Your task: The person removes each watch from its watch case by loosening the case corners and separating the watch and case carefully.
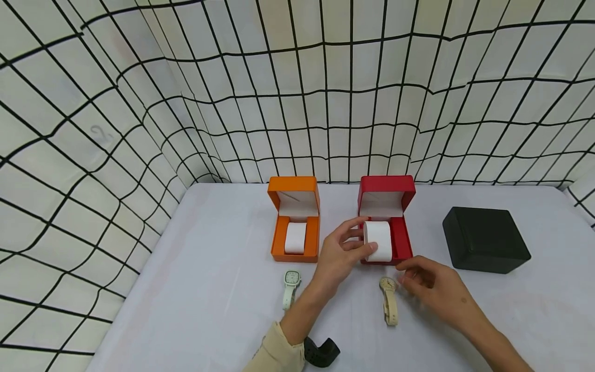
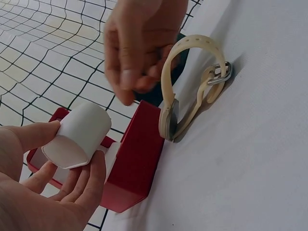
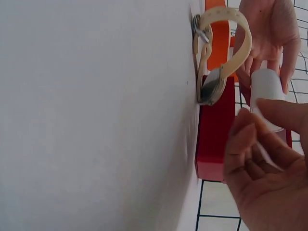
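Observation:
My left hand (image 1: 341, 253) pinches a white watch cushion (image 1: 380, 242) between thumb and fingers, over the open red watch box (image 1: 401, 235). In the left wrist view the cushion (image 2: 79, 137) shows as a hollow white roll, tilted. My right hand (image 1: 434, 287) has loosely bent fingers with nothing in them, just right of a cream watch (image 1: 389, 302). That watch lies in front of the red box, its strap buckled into a loop in the right wrist view. A pale green watch (image 1: 291, 287) lies beyond my left forearm, which hides part of its strap.
An orange watch box (image 1: 278, 243) stands open at the left with a white cushion (image 1: 295, 237) inside. At the right sits a closed dark green box (image 1: 485, 240). A black curved object (image 1: 323, 354) shows by my left sleeve. Black netting (image 1: 350, 108) hangs behind the white table (image 1: 195, 289).

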{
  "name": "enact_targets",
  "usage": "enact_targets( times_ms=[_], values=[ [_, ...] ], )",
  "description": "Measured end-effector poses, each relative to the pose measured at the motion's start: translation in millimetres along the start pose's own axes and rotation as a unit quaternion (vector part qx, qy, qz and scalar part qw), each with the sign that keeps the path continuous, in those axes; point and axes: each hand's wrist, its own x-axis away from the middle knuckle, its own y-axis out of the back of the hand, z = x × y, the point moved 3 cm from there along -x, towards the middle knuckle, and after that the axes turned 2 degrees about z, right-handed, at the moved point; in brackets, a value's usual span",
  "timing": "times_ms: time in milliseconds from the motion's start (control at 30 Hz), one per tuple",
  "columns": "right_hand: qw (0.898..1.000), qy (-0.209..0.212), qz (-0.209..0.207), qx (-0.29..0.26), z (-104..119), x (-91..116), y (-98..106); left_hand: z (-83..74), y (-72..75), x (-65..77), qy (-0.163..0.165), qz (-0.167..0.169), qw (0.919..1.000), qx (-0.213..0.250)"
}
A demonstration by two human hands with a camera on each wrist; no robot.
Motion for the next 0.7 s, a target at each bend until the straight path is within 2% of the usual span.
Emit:
enact_targets(
  times_ms=[300, 533, 700],
  values=[
    [0.992, 0.062, -0.102, -0.027, 8, -7, 13, -2.4, -9.6, -1.3, -0.005, -0.027, 0.9994, 0.022],
    [0.989, 0.071, -0.104, -0.080, 11, -15, 8, -1.5, -16.3, -3.2, -0.009, -0.034, 0.9989, 0.030],
    [0.988, 0.070, -0.103, -0.089, 13, -19, 5, -0.2, -19.3, -4.3, -0.029, -0.038, 0.9985, 0.026]
  ],
)
